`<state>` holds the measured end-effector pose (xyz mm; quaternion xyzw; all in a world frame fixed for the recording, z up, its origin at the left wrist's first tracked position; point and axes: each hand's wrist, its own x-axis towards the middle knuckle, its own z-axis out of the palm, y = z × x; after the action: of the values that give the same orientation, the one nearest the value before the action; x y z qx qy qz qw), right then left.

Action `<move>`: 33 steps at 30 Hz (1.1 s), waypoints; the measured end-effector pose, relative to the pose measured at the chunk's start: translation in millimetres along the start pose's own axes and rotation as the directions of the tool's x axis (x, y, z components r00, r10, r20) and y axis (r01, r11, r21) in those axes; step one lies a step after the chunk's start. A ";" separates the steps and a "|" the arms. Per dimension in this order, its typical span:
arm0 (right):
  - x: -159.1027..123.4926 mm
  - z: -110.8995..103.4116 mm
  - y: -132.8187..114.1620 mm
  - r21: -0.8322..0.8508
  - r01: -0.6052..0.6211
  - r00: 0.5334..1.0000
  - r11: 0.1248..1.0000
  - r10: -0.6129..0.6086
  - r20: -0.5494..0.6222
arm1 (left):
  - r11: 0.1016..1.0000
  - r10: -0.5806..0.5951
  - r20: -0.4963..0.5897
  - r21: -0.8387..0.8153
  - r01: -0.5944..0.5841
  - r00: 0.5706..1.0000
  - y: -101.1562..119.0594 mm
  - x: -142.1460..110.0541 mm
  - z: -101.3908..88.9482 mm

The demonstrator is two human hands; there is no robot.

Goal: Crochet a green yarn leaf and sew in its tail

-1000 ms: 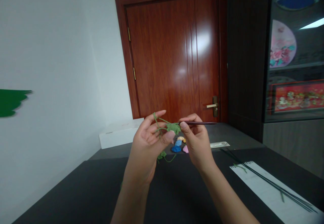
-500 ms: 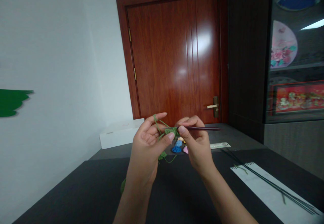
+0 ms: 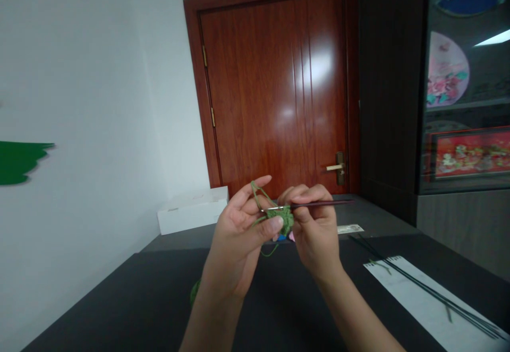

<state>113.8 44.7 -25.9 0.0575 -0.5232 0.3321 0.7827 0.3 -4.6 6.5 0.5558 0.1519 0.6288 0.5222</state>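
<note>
**Inspector:** Any legible markings?

**Assistant:** None readable. A pale strip [image 3: 350,229] on the far tabletop is too small to read.

**Inspector:** State of the grip?

**Assistant:** Both hands are closed on the work. The right hand [image 3: 314,240] pinches a dark crochet hook [image 3: 322,203], its tip at the green crochet piece [image 3: 283,219]. The left hand [image 3: 235,232] grasps that piece between thumb and fingers, held up above the table, with green yarn [image 3: 258,195] running over its raised fingers.

**Inspector:** Other items or obstructions?

**Assistant:** The hands largely hide a blue crochet piece [image 3: 281,238] and a pink crochet piece [image 3: 292,237] behind them. A green crocheted piece [image 3: 195,291] shows beside the left forearm. Dark wire stems [image 3: 434,299] lie across a white sheet [image 3: 414,293].

**Inspector:** Surface and room?

**Assistant:** A dark tabletop [image 3: 119,293], with a white box [image 3: 192,211] against a white wall [image 3: 79,76]. Ahead stands a reddish wooden door [image 3: 274,86] with a lever handle [image 3: 337,167].
</note>
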 end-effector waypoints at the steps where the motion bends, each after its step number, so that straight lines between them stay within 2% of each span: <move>1: 0.9 0.1 -0.8 0.030 -0.025 1.000 0.999 0.025 0.006 | 1.000 0.002 0.003 0.009 -0.002 1.000 0.2 -0.2 0.0; 10: 4.0 -11.0 -7.5 0.146 -0.111 0.994 0.983 0.109 0.024 | 0.998 0.055 0.063 0.009 -0.056 0.996 1.2 1.1 -6.8; 13: 4.0 -11.2 -6.4 0.213 -0.193 0.981 0.958 0.183 0.065 | 0.998 0.062 0.081 0.023 -0.064 0.995 0.9 1.9 -7.4; 16: 4.9 -7.6 -4.8 0.234 -0.314 0.948 0.920 0.291 0.125 | 0.989 0.115 0.035 0.086 -0.117 0.993 0.3 1.6 -4.1; 18: 6.3 -5.0 -3.9 0.191 -0.310 0.949 0.931 0.292 0.116 | 0.978 0.159 -0.004 0.141 -0.157 0.987 -0.3 1.1 -1.3; 20: 7.3 -4.9 -3.7 0.061 -0.184 0.981 0.981 0.180 0.073 | 0.963 0.197 -0.018 0.192 -0.190 0.980 -1.0 0.6 0.7; 22: 7.0 -8.2 -4.5 -0.197 0.075 0.996 0.978 -0.062 0.072 | 0.949 0.230 -0.024 0.228 -0.219 0.973 -1.9 0.3 1.6; 23: 6.2 -10.7 -5.1 -0.339 0.227 0.973 0.913 -0.199 0.117 | 0.948 0.239 -0.036 0.226 -0.225 0.970 -2.3 0.2 1.8; 25: 3.1 -15.1 -5.9 -0.517 0.476 0.878 0.711 -0.415 0.238 | 0.969 0.191 -0.041 0.170 -0.181 0.981 -3.2 0.0 1.8; 26: 1.3 -16.0 -5.7 -0.540 0.541 0.837 0.645 -0.478 0.267 | 0.985 0.132 -0.028 0.117 -0.128 0.991 -3.6 0.0 1.5; 27: -0.4 -15.8 -5.0 -0.529 0.562 0.820 0.636 -0.512 0.256 | 0.997 0.060 -0.001 0.058 -0.060 0.998 -4.0 0.0 1.1; 28: -1.7 -14.5 -4.0 -0.494 0.539 0.835 0.682 -0.511 0.205 | 1.000 -0.007 0.031 0.002 0.007 0.999 -4.4 0.1 0.5; 30: -2.8 -9.6 -1.8 -0.355 0.405 0.910 0.842 -0.407 0.073 | 0.994 -0.077 0.076 -0.069 0.082 0.994 -4.8 0.5 -1.0; 31: -2.6 -6.9 -1.1 -0.265 0.314 0.947 0.912 -0.319 0.026 | 0.993 -0.080 0.080 -0.084 0.087 0.994 -4.8 0.7 -1.9; 33: -1.3 -2.8 -1.3 -0.097 0.159 0.987 0.983 -0.161 -0.010 | 0.994 -0.061 0.074 -0.086 0.067 0.995 -4.4 1.1 -3.3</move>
<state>116.4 44.3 -28.0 0.0587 -0.5252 0.2432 0.8134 -0.2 -0.6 2.6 0.5490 0.1232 0.5977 0.5712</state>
